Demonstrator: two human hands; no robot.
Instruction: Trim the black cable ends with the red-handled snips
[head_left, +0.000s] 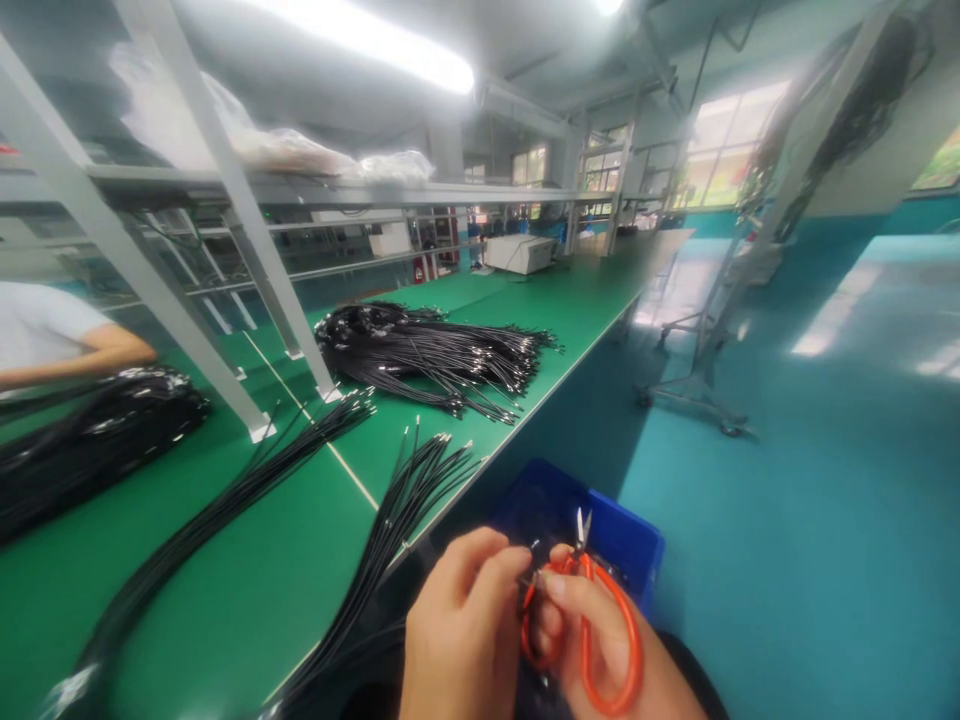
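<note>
My right hand (592, 625) is closed round a pair of scissors (630, 655) with orange handles, its loops hanging over the palm. The short metal blades point up and stand slightly apart. Thumb and fingertips of my left hand (465, 620) are pinched close against the right fingertips. Something small and thin shows between the two hands, too blurred to name. Beside my left hand, a bundle of black cables (401, 510) lies over the table edge, its tips fanned out. Below the hands stands a blue bin (626, 530), its contents mostly hidden.
On the green table (217, 600) lie a big heap of black cables (442, 355) and a long cable bundle (225, 500). Grey shelf posts (262, 290) rise at the left, where another person's arm (112, 350) rests near more cables. A wheeled rack (701, 385) stands right.
</note>
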